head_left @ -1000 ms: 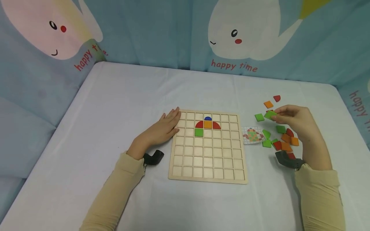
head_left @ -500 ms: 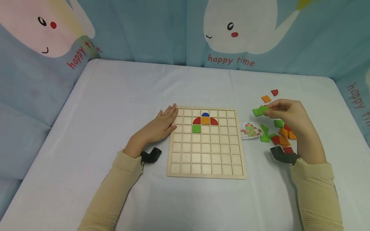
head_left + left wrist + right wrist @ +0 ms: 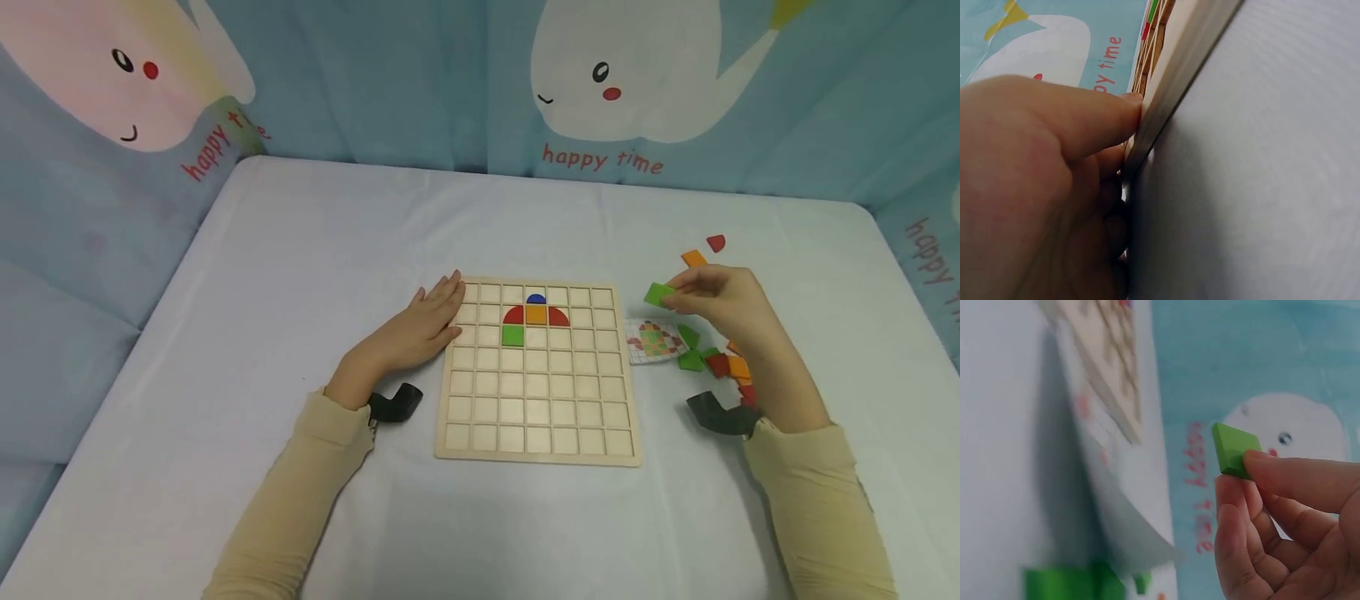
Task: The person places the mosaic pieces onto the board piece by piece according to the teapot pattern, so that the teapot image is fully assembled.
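Note:
My right hand point(image 3: 720, 300) pinches a green square tile point(image 3: 659, 294) between thumb and fingers, above the table to the right of the wooden grid board point(image 3: 537, 458). In the right wrist view the same green tile point(image 3: 1235, 450) stands tilted at the fingertips. My left hand point(image 3: 412, 335) lies along the board's left edge with fingers extended; the left wrist view shows its thumb point(image 3: 1097, 119) against the rim. On the board sit a blue half-round tile point(image 3: 536, 298), an orange square point(image 3: 536, 314), two red quarter-round tiles point(image 3: 558, 317) and a green square point(image 3: 513, 336).
A picture card point(image 3: 654, 341) with a turtle-like pattern lies at the board's right edge. Beyond it is a loose pile of green, red and orange tiles point(image 3: 717, 365), partly hidden by my right arm. An orange tile point(image 3: 693, 257) and a red one point(image 3: 716, 242) lie farther back.
My right hand has moved left with the green tile, from over the loose tiles toward the board. My left hand stays at the board's edge. The head view has shifted slightly.

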### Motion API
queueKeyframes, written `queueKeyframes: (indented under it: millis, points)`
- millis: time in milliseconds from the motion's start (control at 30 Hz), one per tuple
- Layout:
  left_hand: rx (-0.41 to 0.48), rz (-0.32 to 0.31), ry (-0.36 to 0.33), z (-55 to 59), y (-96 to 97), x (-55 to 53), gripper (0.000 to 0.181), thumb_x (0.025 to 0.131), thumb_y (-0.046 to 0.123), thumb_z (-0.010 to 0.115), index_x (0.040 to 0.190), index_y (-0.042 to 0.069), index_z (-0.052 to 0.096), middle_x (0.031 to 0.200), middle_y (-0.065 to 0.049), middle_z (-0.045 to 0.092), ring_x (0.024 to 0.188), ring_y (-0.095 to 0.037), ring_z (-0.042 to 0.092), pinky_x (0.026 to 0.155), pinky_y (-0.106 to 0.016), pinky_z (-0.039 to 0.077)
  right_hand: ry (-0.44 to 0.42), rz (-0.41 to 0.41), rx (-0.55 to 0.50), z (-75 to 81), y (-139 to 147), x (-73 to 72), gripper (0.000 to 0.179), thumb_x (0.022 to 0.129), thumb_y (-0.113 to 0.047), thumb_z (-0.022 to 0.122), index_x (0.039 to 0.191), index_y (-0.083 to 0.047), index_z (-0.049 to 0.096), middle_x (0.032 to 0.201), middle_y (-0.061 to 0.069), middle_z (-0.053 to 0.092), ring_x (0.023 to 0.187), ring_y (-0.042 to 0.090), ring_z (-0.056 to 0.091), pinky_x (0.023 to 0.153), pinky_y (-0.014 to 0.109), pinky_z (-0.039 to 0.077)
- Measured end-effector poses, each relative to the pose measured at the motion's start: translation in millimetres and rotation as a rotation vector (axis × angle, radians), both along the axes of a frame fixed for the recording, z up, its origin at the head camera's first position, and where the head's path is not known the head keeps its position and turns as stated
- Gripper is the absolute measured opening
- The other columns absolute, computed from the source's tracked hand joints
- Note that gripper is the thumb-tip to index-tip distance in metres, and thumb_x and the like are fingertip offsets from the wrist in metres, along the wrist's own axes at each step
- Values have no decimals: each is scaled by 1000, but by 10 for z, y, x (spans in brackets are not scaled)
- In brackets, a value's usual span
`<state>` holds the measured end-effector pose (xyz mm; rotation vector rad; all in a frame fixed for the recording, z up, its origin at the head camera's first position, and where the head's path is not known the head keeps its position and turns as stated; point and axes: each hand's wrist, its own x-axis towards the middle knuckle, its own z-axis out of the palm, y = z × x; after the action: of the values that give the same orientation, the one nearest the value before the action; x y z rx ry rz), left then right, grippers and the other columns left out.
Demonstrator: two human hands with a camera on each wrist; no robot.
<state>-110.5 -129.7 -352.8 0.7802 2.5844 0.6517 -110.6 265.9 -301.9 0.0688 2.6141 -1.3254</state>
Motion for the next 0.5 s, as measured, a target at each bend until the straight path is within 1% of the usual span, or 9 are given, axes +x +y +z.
queueKeyframes:
  millis: [167, 267, 300, 367, 467, 500]
  points:
    - [-6, 0, -5, -5, 19, 17, 62, 102, 19, 40, 149, -4, 7, 156, -16, -2, 143, -29, 0, 114, -46, 0, 7, 73, 9, -35, -132, 21, 31, 88, -21, 68, 106, 3, 63, 83, -6, 65, 79, 8, 59, 72, 20, 47]
    - [-5, 1, -5, -5, 21, 24, 62, 102, 19, 41, 149, -4, 7, 156, -16, -2, 143, -29, 0, 114, -46, 0, 16, 106, -5, -35, -230, 21, 29, 88, -20, 68, 105, 2, 63, 83, -3, 65, 79, 13, 60, 73, 24, 48]
    - [-4, 1, -5, 1, 21, 25, 62, 102, 19, 41, 149, -4, 7, 156, -16, -2, 143, -29, 0, 114, -46, 0, 15, 106, -15, -30, -268, 18, 27, 88, -20, 69, 104, 2, 64, 82, -3, 65, 79, 15, 61, 72, 24, 48]
    - [-2, 2, 1, 4, 21, 22, 62, 102, 19, 41, 149, -4, 7, 156, -16, -2, 143, -29, 0, 114, -46, 0, 19, 113, -29, -21, -349, 6, 25, 87, -18, 69, 102, 1, 65, 81, -1, 65, 79, 18, 60, 71, 26, 49]
    - [-1, 0, 8, 9, 16, 10, 62, 102, 19, 41, 149, -4, 7, 156, -16, -2, 143, -29, 0, 114, -46, 0, 19, 134, -42, -18, -475, -18, 23, 86, -17, 70, 100, 1, 66, 80, 3, 63, 77, 22, 58, 63, 29, 50]
    - [-3, -3, 10, 8, 16, 6, 62, 102, 19, 41, 149, -4, 7, 156, -16, -2, 143, -29, 0, 114, -46, 0, 24, 144, -41, -20, -516, -24, 22, 86, -17, 71, 99, 1, 66, 80, 4, 63, 76, 22, 58, 63, 29, 49]
